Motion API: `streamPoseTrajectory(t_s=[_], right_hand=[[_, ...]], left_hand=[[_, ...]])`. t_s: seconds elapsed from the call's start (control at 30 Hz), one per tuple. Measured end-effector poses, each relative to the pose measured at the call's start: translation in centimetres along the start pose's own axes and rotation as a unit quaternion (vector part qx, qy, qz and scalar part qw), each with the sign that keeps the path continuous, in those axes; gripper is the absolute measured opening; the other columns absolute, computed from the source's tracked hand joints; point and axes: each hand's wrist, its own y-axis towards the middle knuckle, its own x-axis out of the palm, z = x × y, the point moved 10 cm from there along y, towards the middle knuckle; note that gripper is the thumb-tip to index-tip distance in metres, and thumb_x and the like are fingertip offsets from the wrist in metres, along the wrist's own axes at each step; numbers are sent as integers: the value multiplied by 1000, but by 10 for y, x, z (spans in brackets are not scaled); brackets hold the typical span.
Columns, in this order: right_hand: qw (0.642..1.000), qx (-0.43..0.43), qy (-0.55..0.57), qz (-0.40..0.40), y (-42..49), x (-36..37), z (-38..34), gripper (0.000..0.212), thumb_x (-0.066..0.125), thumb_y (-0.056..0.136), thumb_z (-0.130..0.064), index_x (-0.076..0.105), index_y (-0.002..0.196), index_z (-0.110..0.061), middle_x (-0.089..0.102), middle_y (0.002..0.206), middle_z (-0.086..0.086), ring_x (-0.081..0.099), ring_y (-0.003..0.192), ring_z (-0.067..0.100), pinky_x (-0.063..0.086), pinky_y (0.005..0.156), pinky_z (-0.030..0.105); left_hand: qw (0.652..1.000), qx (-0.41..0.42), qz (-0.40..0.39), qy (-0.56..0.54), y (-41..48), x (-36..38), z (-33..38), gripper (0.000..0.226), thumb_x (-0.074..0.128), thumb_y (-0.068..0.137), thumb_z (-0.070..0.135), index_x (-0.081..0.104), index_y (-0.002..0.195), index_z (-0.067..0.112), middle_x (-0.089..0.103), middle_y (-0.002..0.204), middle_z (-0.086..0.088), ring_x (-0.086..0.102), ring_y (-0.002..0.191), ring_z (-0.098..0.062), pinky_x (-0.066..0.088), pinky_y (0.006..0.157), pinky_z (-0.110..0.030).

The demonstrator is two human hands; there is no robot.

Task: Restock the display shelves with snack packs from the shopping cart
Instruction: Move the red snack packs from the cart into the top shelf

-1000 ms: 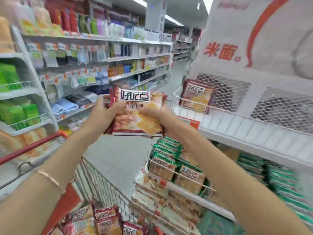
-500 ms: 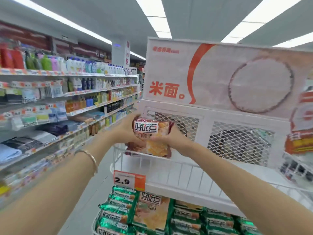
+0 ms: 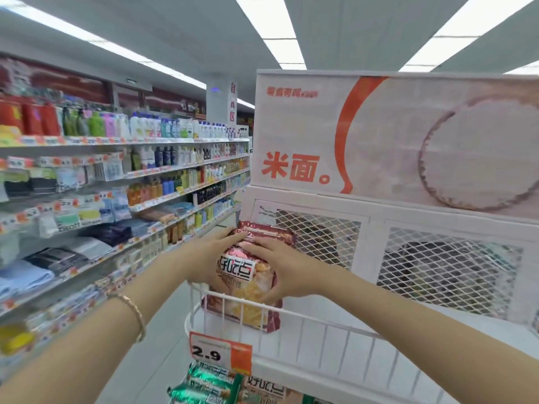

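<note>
**Head view, one entry**

- Item: snack pack (image 3: pixel 248 277), red. It stands upright with its long axis vertical and its foot inside the top shelf (image 3: pixel 364 325) at the far left end, just behind the wire rail (image 3: pixel 291 314).
- Left hand (image 3: pixel 208 258): I read it as gripping the pack's left edge. Its fingers reach up to the top corner and are partly hidden.
- Right hand (image 3: pixel 281 272): it is curled round the right side, with the thumb across the front. Both hands are about equally near the pack.
- Behind: a second pack (image 3: pixel 267 233) leans on the mesh back (image 3: pixel 323 237). The held pack sits just in front of it; I cannot tell whether they touch.
- Room: I judge there is open shelf to the right. On the left the rail corner is close, and the rail must be cleared when withdrawing.
- Below: a price tag (image 3: pixel 218 355) and green packs (image 3: pixel 208 384).
- Cart: not in view.
</note>
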Motion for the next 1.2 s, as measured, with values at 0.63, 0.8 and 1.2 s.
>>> streamPoseTrajectory(t_s=[0.63,0.8,1.2], right_hand=[[987,-38,27,153,9,16,-175,51,38,103,-46,51,141,-14,45,149,11,33,142,27,11,122,48],[992,-47,97,67,8,140,-280,42,48,103,-36,57,135,-11,48,145,14,40,139,30,17,117,45],[932,58,217,-283,-69,422,-404,43,44,104,-38,58,133,-9,59,137,13,56,124,31,44,105,46]], left_hand=[[911,-214,89,-340,-205,64,-136,39,67,93,34,61,130,22,60,130,0,58,112,-18,47,98,-35],[905,-305,-15,-296,-316,165,-170,38,66,94,29,63,128,12,64,127,-8,60,116,-23,46,92,-27],[816,-439,-173,-334,-538,384,-163,29,62,95,29,72,113,8,68,108,-2,64,95,-21,53,85,-34]])
